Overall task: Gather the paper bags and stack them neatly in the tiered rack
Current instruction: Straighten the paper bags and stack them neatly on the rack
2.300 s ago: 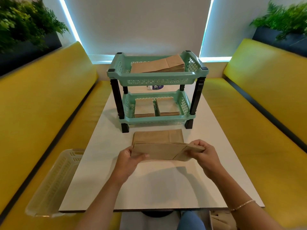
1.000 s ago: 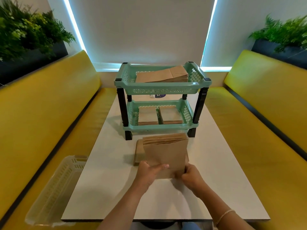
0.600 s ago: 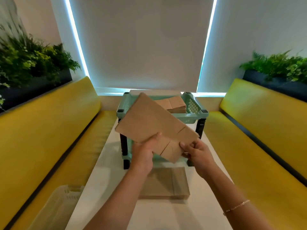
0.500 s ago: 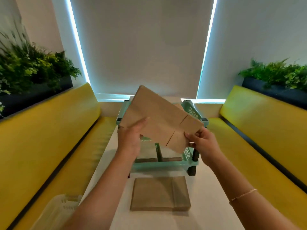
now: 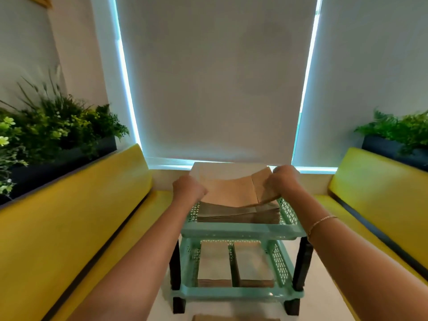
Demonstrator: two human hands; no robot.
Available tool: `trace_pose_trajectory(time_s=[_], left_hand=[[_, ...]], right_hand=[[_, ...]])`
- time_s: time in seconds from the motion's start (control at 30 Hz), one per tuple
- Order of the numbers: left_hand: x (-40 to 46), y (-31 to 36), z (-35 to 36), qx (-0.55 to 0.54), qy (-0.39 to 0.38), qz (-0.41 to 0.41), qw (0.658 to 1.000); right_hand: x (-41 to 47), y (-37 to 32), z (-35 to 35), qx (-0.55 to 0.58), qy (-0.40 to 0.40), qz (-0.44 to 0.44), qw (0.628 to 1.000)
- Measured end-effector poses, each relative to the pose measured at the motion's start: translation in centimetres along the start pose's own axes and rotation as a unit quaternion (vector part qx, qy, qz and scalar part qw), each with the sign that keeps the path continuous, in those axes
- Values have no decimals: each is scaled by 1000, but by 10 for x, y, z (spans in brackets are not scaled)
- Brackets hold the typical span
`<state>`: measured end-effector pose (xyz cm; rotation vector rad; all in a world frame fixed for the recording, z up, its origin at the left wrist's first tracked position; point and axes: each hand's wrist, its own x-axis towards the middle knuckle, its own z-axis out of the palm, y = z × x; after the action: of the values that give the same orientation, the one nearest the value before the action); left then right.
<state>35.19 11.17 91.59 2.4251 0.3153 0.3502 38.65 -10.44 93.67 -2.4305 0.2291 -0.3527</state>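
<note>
— Where is the bundle of paper bags (image 5: 234, 193) sitting right now?

— It is hanging just above the stack of bags (image 5: 238, 214) that is lying in the top tier (image 5: 243, 233) of the tiered rack (image 5: 240, 293). Its middle is sagging toward that stack, while both short ends are being held higher.

— And the hands?

— The left hand (image 5: 188, 189) is gripping the bundle's left end and the right hand (image 5: 283, 181) is gripping its right end. The fingers are curling around the edges from outside, so the paper is running between the two hands, with the knuckles facing the camera. Both hands are clenching on the bundle; the fingertips themselves are hiding behind the paper.

— What is lying lower down?

— The lower tier (image 5: 236, 291) is holding two smaller stacks of bags (image 5: 251, 262) side by side, with a divider between them. The rack is standing on the white counter (image 5: 328, 302), and the edge of more brown bags (image 5: 236, 318) is showing at the bottom of the view, in front of the rack.

— Anything on the wrists?

— A thin bracelet (image 5: 322, 221) is circling the right wrist.
</note>
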Motion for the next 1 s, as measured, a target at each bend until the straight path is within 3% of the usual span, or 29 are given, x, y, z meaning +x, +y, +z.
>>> trace_pose_trajectory(time_s=[0.1, 0.37, 0.73, 1.0], left_hand=[[7, -1, 14, 73, -18, -12, 997], [7, -6, 41, 59, -55, -74, 994], [3, -8, 42, 58, -61, -81, 993], [6, -6, 47, 144, -89, -70, 983]], right_hand=[[9, 3, 16, -8, -20, 12, 1000], [5, 12, 24, -73, -39, 5, 997], [-6, 15, 28, -86, -48, 6, 995], [-14, 15, 33, -71, -46, 18, 996]])
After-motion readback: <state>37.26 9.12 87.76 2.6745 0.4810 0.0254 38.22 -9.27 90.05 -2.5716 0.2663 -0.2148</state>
